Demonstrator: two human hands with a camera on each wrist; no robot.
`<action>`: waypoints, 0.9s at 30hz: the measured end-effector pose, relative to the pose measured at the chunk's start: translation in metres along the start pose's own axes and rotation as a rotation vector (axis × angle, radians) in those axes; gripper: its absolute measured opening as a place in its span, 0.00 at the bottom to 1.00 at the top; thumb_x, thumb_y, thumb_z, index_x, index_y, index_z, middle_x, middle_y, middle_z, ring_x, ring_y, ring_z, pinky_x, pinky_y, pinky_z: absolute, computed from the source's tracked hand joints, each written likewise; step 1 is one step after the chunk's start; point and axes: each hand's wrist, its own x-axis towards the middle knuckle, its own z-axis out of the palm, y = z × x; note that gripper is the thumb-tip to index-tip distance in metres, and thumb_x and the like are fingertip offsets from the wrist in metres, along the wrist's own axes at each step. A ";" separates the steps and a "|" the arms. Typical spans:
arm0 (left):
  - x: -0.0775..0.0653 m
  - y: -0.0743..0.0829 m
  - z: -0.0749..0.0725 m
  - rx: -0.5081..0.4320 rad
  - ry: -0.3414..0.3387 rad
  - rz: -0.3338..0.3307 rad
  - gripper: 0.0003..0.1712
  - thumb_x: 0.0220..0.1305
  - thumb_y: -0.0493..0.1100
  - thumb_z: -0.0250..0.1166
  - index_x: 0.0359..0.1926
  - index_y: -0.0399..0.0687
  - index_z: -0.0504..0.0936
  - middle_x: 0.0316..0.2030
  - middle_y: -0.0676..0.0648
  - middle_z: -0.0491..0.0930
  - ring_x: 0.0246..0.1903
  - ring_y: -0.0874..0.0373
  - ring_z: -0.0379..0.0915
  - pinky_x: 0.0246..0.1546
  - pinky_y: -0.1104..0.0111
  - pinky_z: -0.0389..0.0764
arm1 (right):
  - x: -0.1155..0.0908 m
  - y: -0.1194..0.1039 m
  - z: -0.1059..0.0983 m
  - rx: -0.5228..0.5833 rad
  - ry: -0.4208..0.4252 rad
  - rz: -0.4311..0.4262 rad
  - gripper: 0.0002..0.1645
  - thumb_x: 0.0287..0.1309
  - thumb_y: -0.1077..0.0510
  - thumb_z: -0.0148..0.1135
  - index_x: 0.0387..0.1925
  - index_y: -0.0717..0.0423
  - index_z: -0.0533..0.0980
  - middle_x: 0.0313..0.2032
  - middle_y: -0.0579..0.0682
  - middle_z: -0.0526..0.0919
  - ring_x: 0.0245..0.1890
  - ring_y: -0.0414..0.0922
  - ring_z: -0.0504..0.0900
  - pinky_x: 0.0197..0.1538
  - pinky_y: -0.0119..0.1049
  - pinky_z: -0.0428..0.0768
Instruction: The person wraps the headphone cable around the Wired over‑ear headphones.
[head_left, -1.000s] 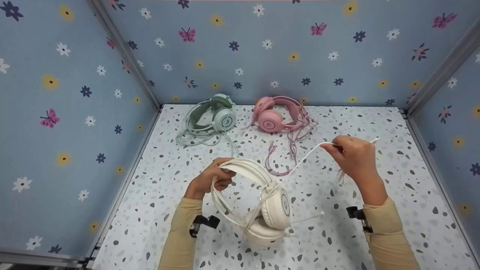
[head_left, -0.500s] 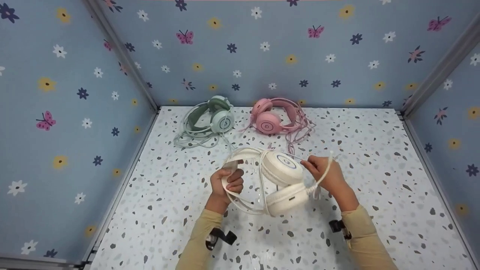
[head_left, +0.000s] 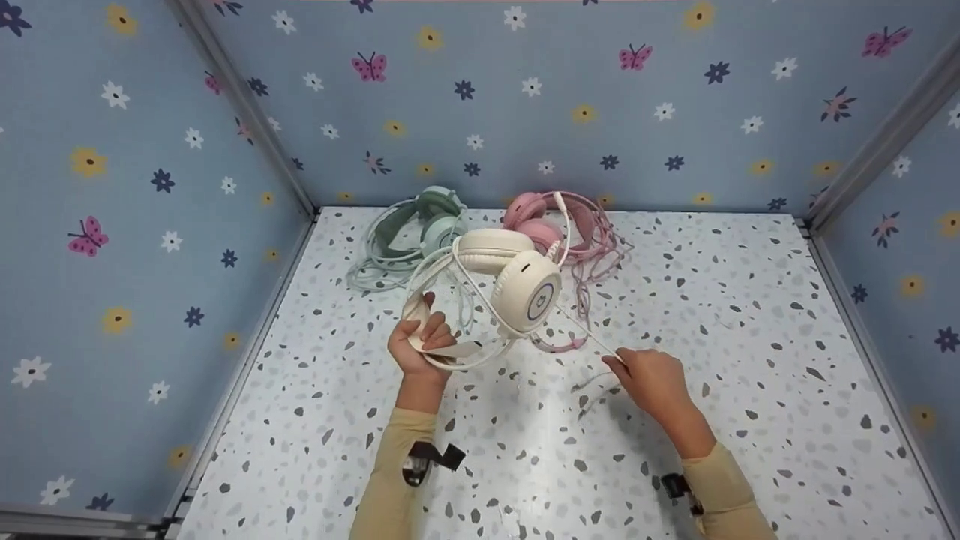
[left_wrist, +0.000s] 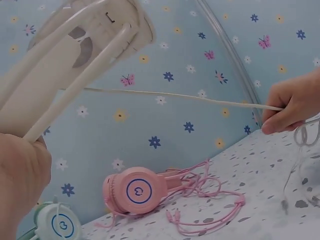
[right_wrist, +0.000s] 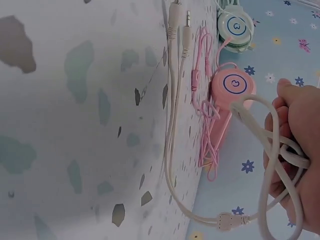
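Observation:
Cream-white headphones [head_left: 529, 289] hang in the air above the table, ear cups turned toward the back, the microphone stalk [head_left: 562, 214] pointing up. My left hand [head_left: 424, 345] grips them by the headband. White cord is wrapped across the band and cups. A stretch of white cable [left_wrist: 175, 94] runs taut from the headphones to my right hand [head_left: 652, 386], which pinches it. Loose cable loops [right_wrist: 272, 165] hang at that hand in the right wrist view. Below them are a splitter [right_wrist: 232, 221] and two plugs [right_wrist: 187, 37].
Green headphones [head_left: 386, 236] lie at the back left of the speckled table [head_left: 750, 337], pink headphones [head_left: 585, 225] to their right. Both have loose cables, and the white headphones partly cover them in the head view. Flowered panels [head_left: 495, 112] enclose the table's back and sides.
My left hand has swung the white headphones over, their ear cups going from near the front to up and back. My right hand has moved left and lower, holding the cable.

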 end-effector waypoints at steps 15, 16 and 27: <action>0.002 0.026 0.028 0.032 0.084 0.263 0.20 0.55 0.34 0.38 0.49 0.39 0.65 0.16 0.54 0.48 0.09 0.64 0.48 0.09 0.75 0.63 | -0.051 0.044 -0.024 0.045 0.048 0.067 0.18 0.61 0.50 0.65 0.19 0.44 0.70 0.11 0.38 0.66 0.09 0.39 0.62 0.13 0.35 0.57; 0.002 0.028 0.031 0.030 0.089 0.282 0.20 0.55 0.34 0.38 0.49 0.38 0.65 0.16 0.54 0.48 0.09 0.64 0.48 0.08 0.75 0.64 | -0.055 0.049 -0.027 0.040 0.036 0.090 0.21 0.63 0.48 0.63 0.16 0.43 0.68 0.09 0.37 0.62 0.09 0.39 0.58 0.13 0.35 0.55; 0.000 0.055 0.042 -0.036 0.163 0.433 0.19 0.55 0.34 0.38 0.47 0.36 0.66 0.12 0.51 0.53 0.06 0.60 0.51 0.05 0.68 0.64 | -0.105 0.105 -0.040 -0.086 -0.025 0.311 0.32 0.66 0.37 0.54 0.13 0.47 0.58 0.10 0.43 0.57 0.10 0.43 0.55 0.15 0.38 0.50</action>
